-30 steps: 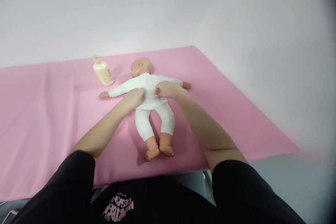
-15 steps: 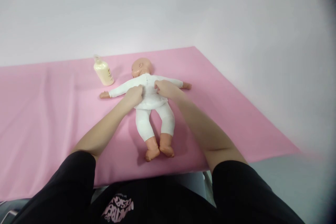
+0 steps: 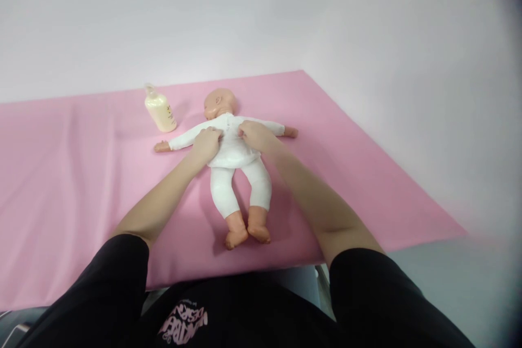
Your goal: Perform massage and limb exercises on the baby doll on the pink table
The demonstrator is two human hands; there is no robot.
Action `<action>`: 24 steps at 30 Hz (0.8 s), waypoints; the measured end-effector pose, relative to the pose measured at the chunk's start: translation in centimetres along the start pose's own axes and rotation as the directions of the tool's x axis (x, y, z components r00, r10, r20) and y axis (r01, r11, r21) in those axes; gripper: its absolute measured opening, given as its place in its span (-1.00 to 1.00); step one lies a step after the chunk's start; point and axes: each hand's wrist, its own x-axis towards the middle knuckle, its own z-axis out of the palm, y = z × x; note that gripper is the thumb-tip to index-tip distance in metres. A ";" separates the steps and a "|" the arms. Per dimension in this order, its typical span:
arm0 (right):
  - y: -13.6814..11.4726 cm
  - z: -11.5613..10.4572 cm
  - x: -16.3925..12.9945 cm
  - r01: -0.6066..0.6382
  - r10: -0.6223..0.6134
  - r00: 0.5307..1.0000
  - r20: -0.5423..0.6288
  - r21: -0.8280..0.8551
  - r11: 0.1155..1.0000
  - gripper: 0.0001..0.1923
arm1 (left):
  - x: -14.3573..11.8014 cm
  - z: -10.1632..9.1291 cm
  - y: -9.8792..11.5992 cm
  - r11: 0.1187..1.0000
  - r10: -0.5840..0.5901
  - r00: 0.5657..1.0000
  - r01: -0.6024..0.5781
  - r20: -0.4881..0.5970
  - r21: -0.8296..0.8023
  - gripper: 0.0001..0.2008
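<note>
A baby doll (image 3: 234, 155) in a white top and white trousers lies on its front, its head turned to the left and its arms spread out. My left hand (image 3: 207, 143) is on the left side of its back, fingers curled in against the top. On the right side of the back, my right hand (image 3: 255, 135) is likewise closed, with its fingertips at the cloth. A strip of the doll's back shows between my two hands. The undersides of my fingers are hidden, so how much cloth they pinch is unclear.
A pump bottle (image 3: 161, 113) of pale yellow liquid stands beyond the doll's left-hand arm. Pink sheeting (image 3: 346, 185) covers the table, wrinkled at the left. A white wall (image 3: 204, 16) rises behind the table.
My left hand has shifted slightly up the doll's back, its knuckles turning upward. My right hand stays nearly in place. Doll and bottle have not visibly moved.
</note>
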 end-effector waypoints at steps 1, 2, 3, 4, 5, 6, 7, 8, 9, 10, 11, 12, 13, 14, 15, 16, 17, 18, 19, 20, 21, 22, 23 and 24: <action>-0.1 0.0 0.0 0.006 -0.006 1.000 -0.006 0.000 1.000 -0.69 | 0.0 0.0 -0.1 1.000 -0.001 1.000 0.001 -0.009 -0.005 -0.69; -0.1 0.0 0.1 0.009 -0.009 1.000 -0.013 0.003 1.000 -0.68 | 0.0 0.0 -0.1 1.000 -0.007 1.000 0.007 -0.023 -0.016 -0.70; -0.2 0.1 0.2 0.012 -0.012 1.000 -0.023 0.009 1.000 -0.66 | 0.0 0.0 -0.2 0.999 -0.020 0.999 0.019 -0.039 -0.030 -0.70; -0.2 0.2 0.2 0.006 -0.006 0.999 -0.039 0.015 1.000 -0.64 | 0.1 0.1 -0.2 0.998 -0.039 0.998 0.037 -0.054 -0.045 -0.68; -0.2 0.3 0.3 -0.005 0.006 0.998 -0.056 0.022 1.000 -0.61 | 0.1 0.2 -0.3 0.997 -0.060 0.996 0.057 -0.066 -0.059 -0.66; -0.1 0.5 0.4 -0.016 0.018 0.997 -0.072 0.029 0.999 -0.59 | 0.2 0.3 -0.4 0.995 -0.078 0.994 0.073 -0.074 -0.068 -0.64; 0.0 0.8 0.6 -0.022 0.025 0.996 -0.084 0.038 0.999 -0.58 | 0.3 0.4 -0.5 0.994 -0.090 0.993 0.085 -0.078 -0.074 -0.63; 0.1 1.1 0.7 -0.024 0.028 0.995 -0.091 0.045 0.999 -0.57 | 0.4 0.6 -0.5 0.993 -0.097 0.992 0.091 -0.080 -0.078 -0.64; 0.3 1.4 0.9 -0.019 0.024 0.995 -0.095 0.051 0.999 -0.57 | 0.5 0.7 -0.6 0.993 -0.097 0.992 0.091 -0.082 -0.078 -0.65; 0.4 1.6 1.0 -0.010 0.015 0.995 -0.096 0.055 0.998 -0.57 | 0.6 0.9 -0.7 0.994 -0.090 0.992 0.083 -0.085 -0.076 -0.65; 0.6 1.9 1.2 0.005 0.001 0.995 -0.102 0.058 0.998 -0.57 | 0.7 1.0 -0.8 0.995 -0.078 0.993 0.071 -0.089 -0.074 -0.65; 0.7 2.1 1.3 0.020 -0.013 0.993 -0.115 0.057 0.998 -0.57 | 0.8 1.1 -0.9 0.996 -0.063 0.994 0.057 -0.093 -0.069 -0.65; 0.9 2.3 1.4 0.036 -0.029 0.991 -0.132 0.052 0.998 -0.57 | 0.8 1.2 -1.0 0.997 -0.050 0.993 0.044 -0.103 -0.063 -0.65; 1.0 2.5 1.4 0.055 -0.048 0.987 -0.152 0.046 0.997 -0.57 | 0.9 1.3 -1.0 0.998 -0.041 0.992 0.035 -0.118 -0.057 -0.65; 1.1 2.6 1.5 0.077 -0.069 0.983 -0.171 0.042 0.996 -0.58 | 0.9 1.3 -1.1 0.998 -0.036 0.990 0.029 -0.138 -0.054 -0.66; 1.3 2.7 1.5 0.099 -0.089 0.978 -0.187 0.043 0.994 -0.58 | 0.9 1.3 -1.2 0.998 -0.031 0.987 0.023 -0.156 -0.053 -0.66; 1.4 2.8 1.6 0.118 -0.106 0.975 -0.194 0.050 0.992 -0.58 | 1.0 1.4 -1.3 0.998 -0.023 0.985 0.014 -0.168 -0.056 -0.67; 1.5 2.8 1.6 0.134 -0.120 0.973 -0.196 0.061 0.989 -0.58 | 1.0 1.4 -1.4 0.998 -0.013 0.985 0.002 -0.173 -0.061 -0.67; 1.6 2.9 1.7 0.146 -0.129 0.972 -0.196 0.074 0.986 -0.58 | 1.0 1.4 -1.5 0.998 -0.001 0.986 -0.011 -0.169 -0.069 -0.67; 1.7 3.0 1.7 0.155 -0.136 0.971 -0.196 0.087 0.984 -0.58 | 1.1 1.4 -1.6 0.997 0.009 0.987 -0.022 -0.161 -0.078 -0.67; 1.8 3.0 1.7 0.160 -0.139 0.970 -0.197 0.099 0.982 -0.58 | 1.1 1.5 -1.6 0.996 0.015 0.988 -0.028 -0.153 -0.087 -0.67; 1.9 3.0 1.7 0.164 -0.140 0.970 -0.200 0.110 0.980 -0.59 | 1.1 1.5 -1.7 0.995 0.012 0.989 -0.026 -0.149 -0.094 -0.67; 1.9 3.0 1.8 0.164 -0.137 0.969 -0.204 0.122 0.979 -0.59 | 1.2 1.6 -1.8 0.995 0.001 0.989 -0.017 -0.150 -0.102 -0.67; 2.0 3.0 1.8 0.162 -0.132 0.969 -0.208 0.135 0.978 -0.60 | 1.2 1.7 -1.8 0.994 -0.018 0.988 0.001 -0.153 -0.111 -0.67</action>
